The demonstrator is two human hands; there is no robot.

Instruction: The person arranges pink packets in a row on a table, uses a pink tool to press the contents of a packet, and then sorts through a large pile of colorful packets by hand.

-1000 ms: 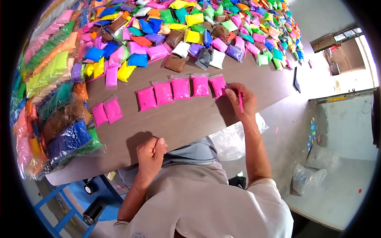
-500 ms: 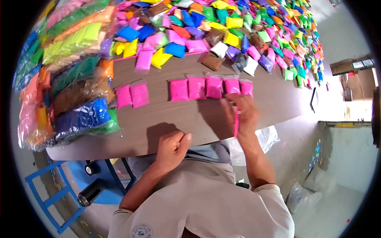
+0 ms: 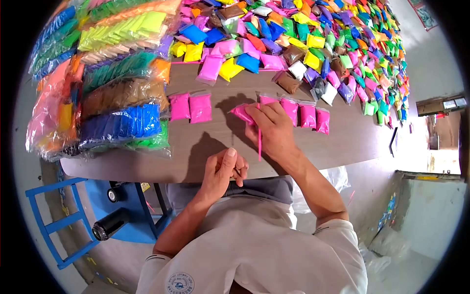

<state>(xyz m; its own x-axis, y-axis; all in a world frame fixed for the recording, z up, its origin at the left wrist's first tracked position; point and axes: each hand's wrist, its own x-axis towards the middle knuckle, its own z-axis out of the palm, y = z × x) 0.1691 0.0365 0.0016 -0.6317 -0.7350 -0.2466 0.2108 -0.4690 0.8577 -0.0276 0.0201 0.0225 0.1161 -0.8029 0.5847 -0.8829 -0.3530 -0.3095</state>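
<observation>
Near the middle of the table [image 3: 342, 142], the right hand [image 3: 271, 130] is closed on two things at once. Its fingertips pinch a pink packet [image 3: 242, 111] and hold it tilted, one end raised off the surface. A thin pink stick [image 3: 259, 142] is gripped in the same hand and points down towards the near edge.

The lifted packet sits at the left end of a row of pink packets [image 3: 307, 115] that runs towards the right edge, each just beside the next. Two more pink packets [image 3: 191, 107] lie together further left, apart from the row.

The left hand [image 3: 223, 171] rests at the near edge, loosely clenched with the thumb up. Nothing is visible in it.

Handling, by judgement:
- The packet appears light and soft, its filling likely to shift or dent under pressure.
- The clear film looks slick, so a pinch at the flat sealed end or a flat grip across the body should hold best.
- The film is probably easy to pierce, so the stick tip should stay clear of it.

Large bulk bags [image 3: 117, 125] are stacked along the left edge. A heap of mixed-colour packets [image 3: 313, 44] covers the far edge.
</observation>
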